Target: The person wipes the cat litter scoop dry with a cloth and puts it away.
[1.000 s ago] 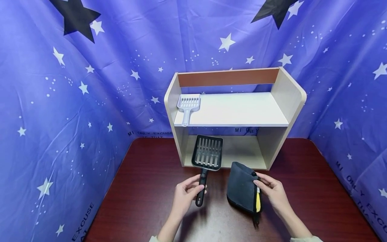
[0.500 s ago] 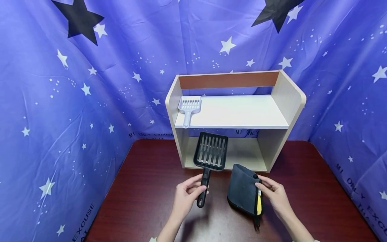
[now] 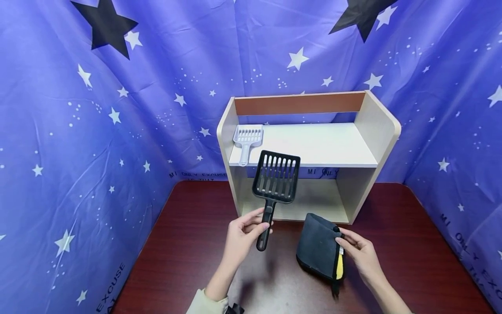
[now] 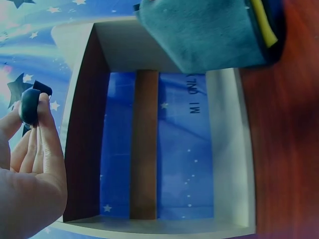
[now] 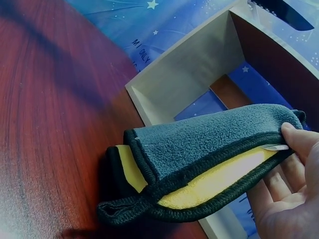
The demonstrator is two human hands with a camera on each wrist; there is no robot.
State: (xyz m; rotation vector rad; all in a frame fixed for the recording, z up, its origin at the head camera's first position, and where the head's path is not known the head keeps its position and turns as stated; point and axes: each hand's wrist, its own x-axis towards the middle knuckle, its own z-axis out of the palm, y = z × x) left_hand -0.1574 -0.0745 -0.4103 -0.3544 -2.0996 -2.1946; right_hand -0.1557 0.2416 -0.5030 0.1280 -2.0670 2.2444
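My left hand [image 3: 244, 237] pinches the handle of a black slotted scoop [image 3: 276, 176], its head raised in front of the shelf. In the left wrist view only the end of the black handle [image 4: 31, 106] shows between thumb and fingers. With thumb and fingertips my right hand [image 3: 358, 250] holds a folded cloth [image 3: 317, 246] by its edge. The cloth is grey-blue outside, yellow inside, with black edging and a hanging loop [image 5: 124, 206]. In the right wrist view the thumb presses on its upper corner beside a small white tag [image 5: 275, 147].
A two-tier shelf unit [image 3: 303, 163] stands at the back of the dark red table [image 3: 188, 244]. On its upper tier, at the left, lies a pale slotted scoop [image 3: 248, 138]. Blue star-printed curtains [image 3: 196, 65] surround the table.
My left hand has raised the black scoop, so its head now overlaps the upper tier's front edge. The right hand and cloth have shifted slightly right in the head view.
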